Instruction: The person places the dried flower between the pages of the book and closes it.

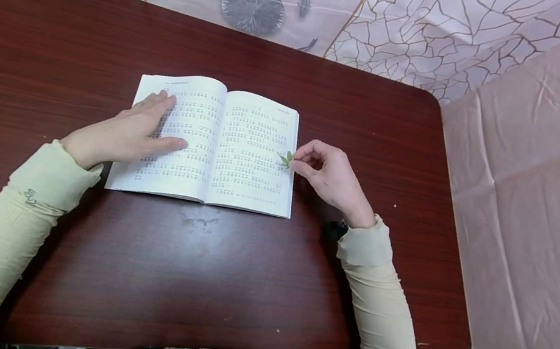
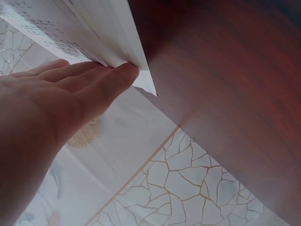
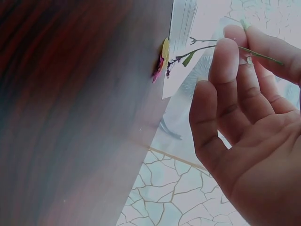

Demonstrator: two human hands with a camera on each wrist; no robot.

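An open book (image 1: 257, 127) with printed pages lies on the dark red-brown table. My left hand (image 1: 128, 133) rests on its left page with the fingers straight and the thumb pointing towards the middle. At the right page's outer edge my right hand (image 1: 334, 177) pinches a small green sprig (image 1: 285, 159), whose leaves overlap the page. In the right wrist view, the thin stem (image 3: 202, 48) runs between thumb and fingertips, with tiny dark buds at its far end. Beside the book's edge in that view shows a yellow and pink flower (image 3: 162, 59).
The wooden table (image 1: 195, 284) has rounded corners. Behind it hangs a patterned cloth (image 1: 393, 27) with gold crackle lines and round motifs. A plain pinkish cloth (image 1: 545, 182) stands along the right side. A dark band (image 1: 335, 229) is on the right wrist.
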